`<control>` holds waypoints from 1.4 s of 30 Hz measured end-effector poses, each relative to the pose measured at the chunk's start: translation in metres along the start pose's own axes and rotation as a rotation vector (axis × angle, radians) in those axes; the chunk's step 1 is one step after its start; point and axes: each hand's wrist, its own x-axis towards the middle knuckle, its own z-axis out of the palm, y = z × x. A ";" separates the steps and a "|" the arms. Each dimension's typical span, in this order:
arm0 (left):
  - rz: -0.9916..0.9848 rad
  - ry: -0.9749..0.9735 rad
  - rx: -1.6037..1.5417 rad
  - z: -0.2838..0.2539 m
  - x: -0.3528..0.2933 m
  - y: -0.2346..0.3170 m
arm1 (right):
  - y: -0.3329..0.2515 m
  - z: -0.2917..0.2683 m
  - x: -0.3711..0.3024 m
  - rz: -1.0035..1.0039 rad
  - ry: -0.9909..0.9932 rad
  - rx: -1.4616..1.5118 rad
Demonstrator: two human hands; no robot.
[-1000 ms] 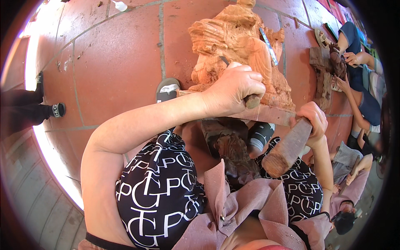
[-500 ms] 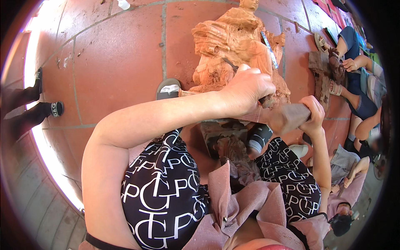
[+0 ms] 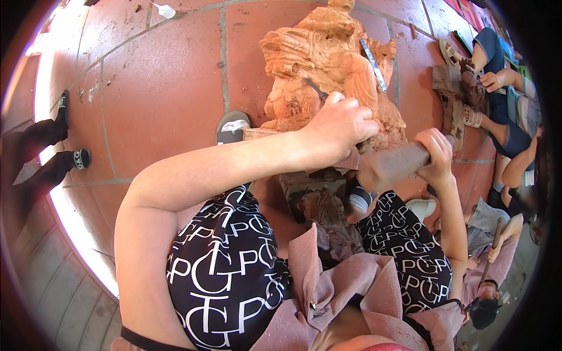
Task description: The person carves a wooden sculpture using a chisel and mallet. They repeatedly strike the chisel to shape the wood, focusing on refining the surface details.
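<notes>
A carved orange-brown wooden statue (image 3: 328,58) of a robed figure lies in front of me. My left hand (image 3: 341,124) is closed round a chisel (image 3: 316,88), its dark blade reaching over the lower robe of the statue. The end of the chisel's handle pokes out below my fist. My right hand (image 3: 436,153) grips a wooden mallet (image 3: 386,167), slightly blurred, its head close to that end; whether they touch I cannot tell. A flat patterned strip (image 3: 373,64) rests on the statue.
A darker carving (image 3: 325,210) sits between my knees. Beside the statue's base is a grey slipper (image 3: 232,128). On the right a co-worker's hand (image 3: 490,82) is at another dark carving (image 3: 471,88). Someone's dark-clothed legs (image 3: 44,143) are at the left. A white bottle (image 3: 165,10) lies far left.
The mallet has moved left toward the chisel handle. My left hand, the chisel and the statue appear slightly further left in view. At lower right, a stick now shows in a co-worker's hand.
</notes>
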 end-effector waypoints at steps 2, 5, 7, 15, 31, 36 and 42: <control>0.032 0.030 0.056 0.000 0.002 0.000 | -0.002 -0.001 0.000 0.053 -0.033 -0.029; 0.111 0.063 0.229 0.003 0.013 0.000 | -0.008 -0.001 -0.004 0.081 0.010 -0.002; 0.142 0.074 0.242 -0.002 0.017 0.004 | -0.011 0.000 -0.008 0.091 0.046 0.023; -0.022 0.054 0.055 0.002 0.006 0.005 | -0.015 0.002 -0.010 0.124 0.044 0.044; -0.001 0.012 -0.117 -0.009 0.008 -0.008 | -0.006 -0.006 -0.004 0.113 -0.011 -0.045; 0.003 -0.024 -0.041 -0.004 0.006 -0.006 | 0.003 -0.008 -0.003 0.011 0.082 -0.001; -0.033 -0.045 -0.043 -0.001 0.010 -0.005 | 0.009 -0.008 -0.001 -0.015 0.064 0.007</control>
